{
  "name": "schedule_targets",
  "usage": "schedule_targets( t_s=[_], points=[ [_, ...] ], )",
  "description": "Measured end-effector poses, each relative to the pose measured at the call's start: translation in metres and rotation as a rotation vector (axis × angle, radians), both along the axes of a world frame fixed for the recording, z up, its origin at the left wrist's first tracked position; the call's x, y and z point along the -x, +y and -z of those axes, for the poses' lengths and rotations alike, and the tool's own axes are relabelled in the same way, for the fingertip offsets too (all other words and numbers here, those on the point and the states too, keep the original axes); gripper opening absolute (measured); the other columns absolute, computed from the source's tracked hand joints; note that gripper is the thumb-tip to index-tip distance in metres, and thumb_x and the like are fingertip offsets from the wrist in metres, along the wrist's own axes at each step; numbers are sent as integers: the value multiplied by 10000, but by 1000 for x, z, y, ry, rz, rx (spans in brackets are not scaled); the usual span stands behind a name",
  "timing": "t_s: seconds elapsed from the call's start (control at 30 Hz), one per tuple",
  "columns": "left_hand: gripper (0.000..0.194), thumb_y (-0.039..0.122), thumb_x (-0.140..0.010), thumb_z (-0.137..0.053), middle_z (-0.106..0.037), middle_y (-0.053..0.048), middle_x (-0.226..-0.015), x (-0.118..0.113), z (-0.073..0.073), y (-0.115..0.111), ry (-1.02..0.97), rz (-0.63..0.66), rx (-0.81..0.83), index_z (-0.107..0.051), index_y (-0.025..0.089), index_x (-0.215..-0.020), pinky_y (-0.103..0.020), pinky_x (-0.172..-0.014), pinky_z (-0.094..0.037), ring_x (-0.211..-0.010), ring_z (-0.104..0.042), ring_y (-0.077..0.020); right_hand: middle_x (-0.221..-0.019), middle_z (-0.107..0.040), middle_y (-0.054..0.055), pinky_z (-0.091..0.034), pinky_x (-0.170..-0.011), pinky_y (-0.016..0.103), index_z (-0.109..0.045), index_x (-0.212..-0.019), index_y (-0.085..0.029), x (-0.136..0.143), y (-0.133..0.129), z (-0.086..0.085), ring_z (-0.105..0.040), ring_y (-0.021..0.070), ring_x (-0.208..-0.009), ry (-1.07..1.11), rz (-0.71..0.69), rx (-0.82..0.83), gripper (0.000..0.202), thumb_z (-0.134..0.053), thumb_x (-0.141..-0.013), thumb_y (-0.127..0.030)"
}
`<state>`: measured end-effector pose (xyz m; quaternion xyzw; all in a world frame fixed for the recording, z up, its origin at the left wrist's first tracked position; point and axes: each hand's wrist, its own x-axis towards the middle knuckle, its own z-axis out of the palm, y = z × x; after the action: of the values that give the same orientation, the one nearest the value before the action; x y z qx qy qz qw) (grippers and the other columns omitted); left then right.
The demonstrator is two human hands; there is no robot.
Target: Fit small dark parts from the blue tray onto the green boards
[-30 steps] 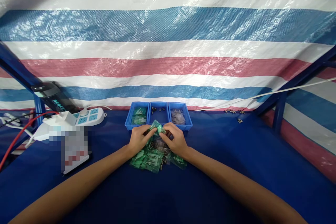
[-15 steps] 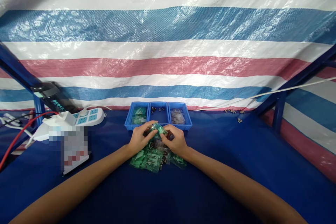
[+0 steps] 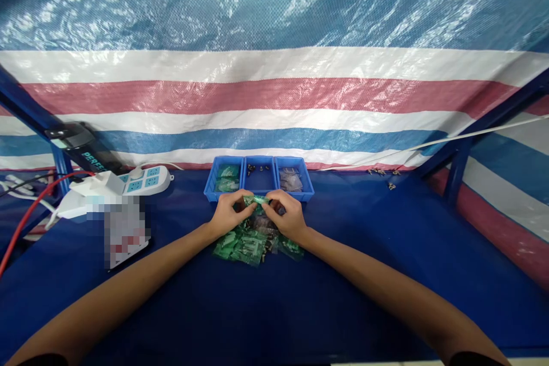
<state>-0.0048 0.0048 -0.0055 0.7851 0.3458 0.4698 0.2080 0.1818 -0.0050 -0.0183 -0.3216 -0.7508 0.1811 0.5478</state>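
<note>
Between my two hands a small green plastic bag [image 3: 256,199] is stretched out, pinched at both ends. My left hand [image 3: 229,214] grips its left side with thumb and fingers. On the other side my right hand [image 3: 286,215] pinches the right end. What the bag contains is too small to make out. Beneath the hands lies a pile of green packets [image 3: 246,246] with clear packets and small metal pieces among them. Just behind stand three blue bins: the left bin [image 3: 209,186] holds green packets, the middle bin [image 3: 259,186] a few small metal parts, the right bin [image 3: 309,186] clear packets.
At the left are a white power strip [image 3: 156,180] with plugs and cables, a dark bottle [image 3: 88,148] and a blurred-out device [image 3: 126,234]. Several small metal parts [image 3: 391,186] lie at the back right. A striped tarp [image 3: 274,94] hangs behind the blue table [image 3: 364,274].
The green bag between my hands has gone from bunched up to stretched flat and level. My view has tilted slightly downward.
</note>
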Motion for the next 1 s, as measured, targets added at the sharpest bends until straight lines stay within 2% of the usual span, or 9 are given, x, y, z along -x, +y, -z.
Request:
schedule_targets(
  t_s=[0.13, 0.3, 0.47, 0.6, 0.8, 1.0],
  points=[
    [142, 287, -822, -634, -552, 34, -496, 0, 1, -2, 11, -45, -45, -644, 147, -837, -189, -450, -391, -426, -489, -82, -820, -603, 49, -471, -507, 240, -579, -982, -187, -1, 0, 0, -530, 110, -554, -31, -30, 36, 163, -551, -881, -312],
    [150, 282, -845, -610, -673, -25, -661, 1, 2, -3, 10, -48, -87, -683, 154, -873, -207, -510, -449, -544, -591, -119, -798, -615, 47, -479, -533, 249, -594, -968, -182, -1, 2, 3, -542, 121, -577, -31, -8, 30, 153, -537, -890, -301],
    [202, 282, -873, -565, -635, -23, -618, -1, -2, -2, 69, -6, -127, -672, 147, -766, -221, -511, -436, -529, -559, -113, -790, -606, 53, -474, -529, 254, -604, -970, -188, -1, 2, 1, -554, 135, -607, -1, 10, 31, 149, -525, -896, -290],
    [279, 297, -883, -543, -602, -15, -571, -3, -4, -4, 101, -50, -150, -643, 142, -673, -227, -507, -438, -509, -531, -109, -813, -614, 62, -481, -541, 266, -609, -986, -189, -2, 1, -3, -560, 143, -622, -3, 13, 63, 185, -515, -899, -322],
    [217, 330, -870, -571, -718, -45, -754, 0, 1, -3, 43, -75, -129, -708, 161, -878, -242, -612, -531, -675, -667, -164, -815, -621, 62, -489, -523, 265, -606, -1035, -187, -2, 2, 0, -558, 133, -577, 12, -7, 123, 214, -520, -895, -325],
    [246, 344, -881, -555, -727, -48, -822, 0, 1, -3, 71, -96, -109, -691, 167, -984, -210, -544, -497, -603, -641, -134, -806, -640, 58, -501, -515, 263, -606, -1033, -187, -2, 3, 2, -577, 137, -572, 29, 1, 148, 219, -526, -891, -333]
  ],
)
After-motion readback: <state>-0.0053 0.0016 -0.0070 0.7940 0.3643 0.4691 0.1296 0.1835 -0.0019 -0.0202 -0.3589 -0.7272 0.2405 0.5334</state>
